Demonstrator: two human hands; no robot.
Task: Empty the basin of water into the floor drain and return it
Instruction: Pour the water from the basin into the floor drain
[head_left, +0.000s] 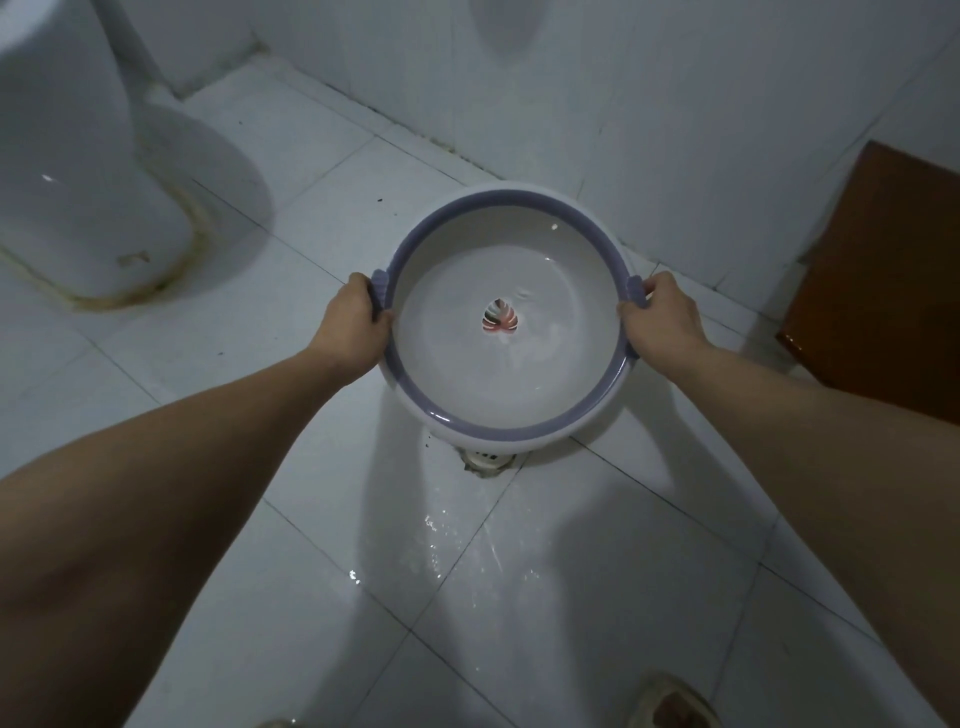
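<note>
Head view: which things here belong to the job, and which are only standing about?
Job: basin with water, held by left hand and right hand; floor drain, partly hidden under it.

Standing about: toilet, brown wooden board, slipper.

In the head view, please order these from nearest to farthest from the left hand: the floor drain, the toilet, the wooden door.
From the left hand:
1. Floor drain, below the basin, toward the person.
2. Toilet, at far left.
3. Wooden door, at far right, beyond the right hand.
</note>
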